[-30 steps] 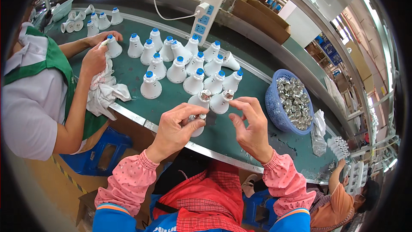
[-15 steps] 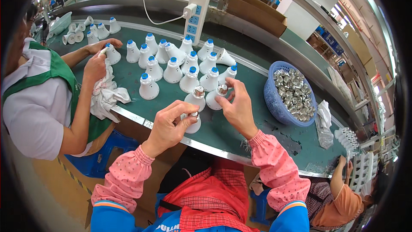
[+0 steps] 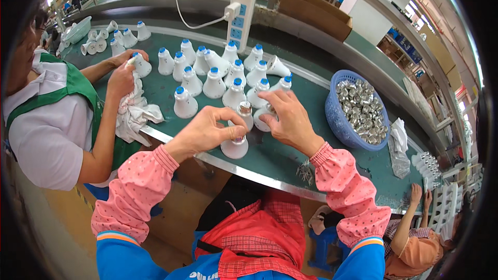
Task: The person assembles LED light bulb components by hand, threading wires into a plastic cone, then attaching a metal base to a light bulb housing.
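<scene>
Green surface (image 3: 290,155) before us: our left hand (image 3: 205,132) fingers pinch a white bulb housing (image 3: 235,147); our right hand (image 3: 290,119) fingers grip another housing (image 3: 263,115).

Open brown cardboard box (image 3: 315,13), long and rectangular, on the raised grey shelf behind the green belt, right of the white power strip. Blue rectangular labels or packs (image 3: 407,45) at far right on the lower racking, too small to tell. Crumpled clear plastic bag (image 3: 399,145) just right of the blue basket. No screens.
</scene>
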Action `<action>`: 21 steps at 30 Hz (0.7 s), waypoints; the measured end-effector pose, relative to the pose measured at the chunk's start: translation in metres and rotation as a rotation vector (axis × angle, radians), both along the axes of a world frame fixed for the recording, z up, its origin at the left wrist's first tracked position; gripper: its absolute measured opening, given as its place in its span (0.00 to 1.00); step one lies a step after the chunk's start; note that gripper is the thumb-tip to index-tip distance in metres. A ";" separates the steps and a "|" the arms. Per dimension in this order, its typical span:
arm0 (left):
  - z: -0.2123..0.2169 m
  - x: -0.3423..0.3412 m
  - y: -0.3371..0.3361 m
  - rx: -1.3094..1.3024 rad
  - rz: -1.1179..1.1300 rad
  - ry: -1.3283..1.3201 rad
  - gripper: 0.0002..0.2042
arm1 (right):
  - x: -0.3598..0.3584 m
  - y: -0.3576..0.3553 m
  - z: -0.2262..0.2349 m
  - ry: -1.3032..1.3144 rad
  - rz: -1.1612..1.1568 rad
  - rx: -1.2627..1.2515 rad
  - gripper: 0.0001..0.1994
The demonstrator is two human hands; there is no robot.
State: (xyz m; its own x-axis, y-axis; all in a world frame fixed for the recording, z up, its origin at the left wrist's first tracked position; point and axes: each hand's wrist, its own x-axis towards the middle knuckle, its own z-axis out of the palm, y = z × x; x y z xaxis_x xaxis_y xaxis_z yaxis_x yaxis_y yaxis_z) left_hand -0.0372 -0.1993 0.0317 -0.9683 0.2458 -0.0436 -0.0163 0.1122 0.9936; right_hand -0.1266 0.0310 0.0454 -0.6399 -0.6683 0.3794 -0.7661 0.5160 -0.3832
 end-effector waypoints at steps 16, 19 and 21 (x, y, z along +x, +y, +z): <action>-0.039 0.046 0.024 -0.452 0.353 0.279 0.24 | -0.022 -0.023 -0.035 0.272 0.305 0.056 0.21; -0.044 0.043 0.033 -0.412 0.338 0.338 0.20 | -0.019 -0.005 -0.035 0.325 0.275 0.063 0.23; -0.042 0.047 0.032 -0.379 0.340 0.332 0.19 | -0.014 0.010 -0.028 0.335 0.286 0.081 0.26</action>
